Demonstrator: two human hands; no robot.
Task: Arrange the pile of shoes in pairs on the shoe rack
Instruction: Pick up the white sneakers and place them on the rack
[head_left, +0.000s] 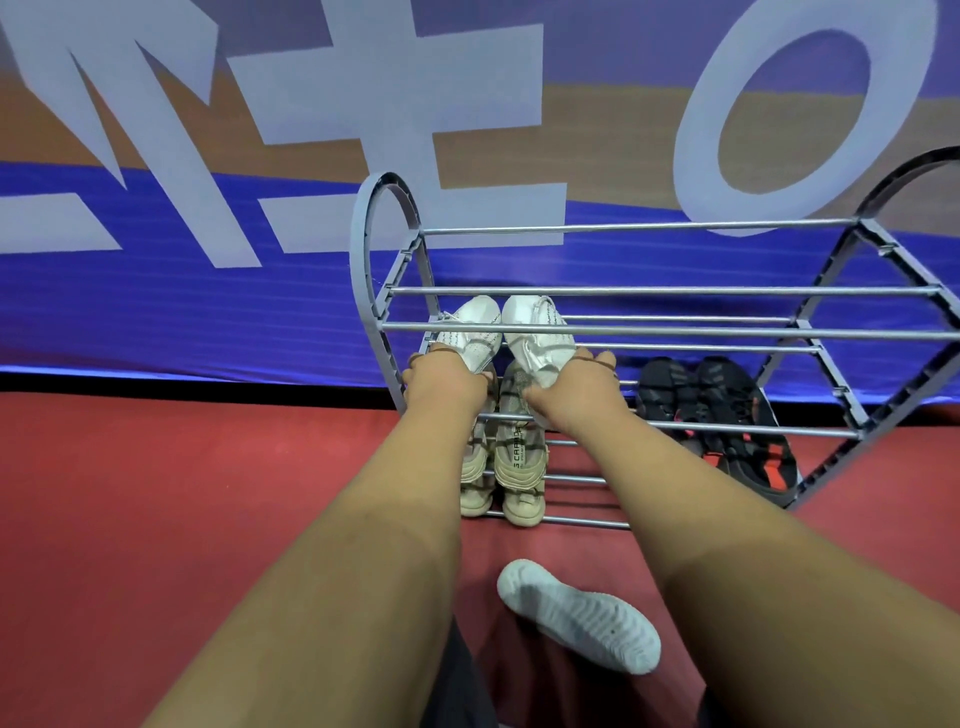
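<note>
— How far along are you?

— Your left hand (441, 376) is closed on the heel of one white shoe (467, 332), your right hand (576, 384) on the heel of the other white shoe (537, 330). Both lie toes-away, side by side, on the middle shelf of the shoe rack (649, 291). Below them the beige pair (506, 457) sits together at the left, the black pair (727, 415) at the right. I'd call that three pairs nearly settled.

— And what's left?

— One white shoe on the floor (579, 616), sole up, lies between your forearms on the red floor (156, 493). Its mate isn't in view.

— Anything you can't make out?

— Your fingers (597, 358) mostly curl out of sight under the shoes. The rack's right end is cut off, and your left arm covers part of one beige shoe.
</note>
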